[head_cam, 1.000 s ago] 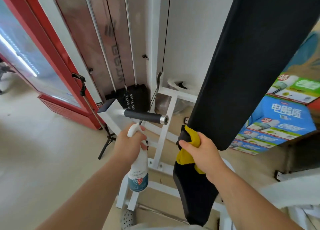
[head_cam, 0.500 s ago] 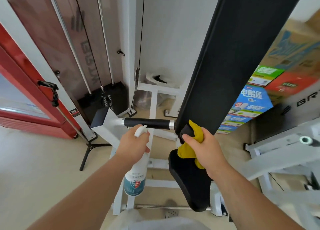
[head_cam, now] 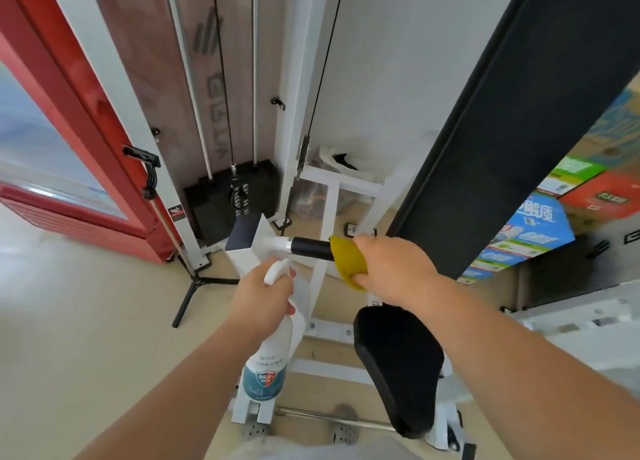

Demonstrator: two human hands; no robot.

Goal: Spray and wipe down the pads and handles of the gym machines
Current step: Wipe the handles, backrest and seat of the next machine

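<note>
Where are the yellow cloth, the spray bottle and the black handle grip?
yellow cloth (head_cam: 347, 263), head view, its folded middle.
spray bottle (head_cam: 264, 375), head view, its label.
black handle grip (head_cam: 311, 248), head view, its bare middle.

Shows two bare forearms (head_cam: 194, 383) at 7 and 4 o'clock, uncovered from frame edge up to left hand (head_cam: 263, 300) and right hand (head_cam: 398, 272). Wears a pale grey garment (head_cam: 311, 451), glimpsed at 6 o'clock, and light perforated shoes (head_cam: 255, 432) just above it, blurred.
</note>
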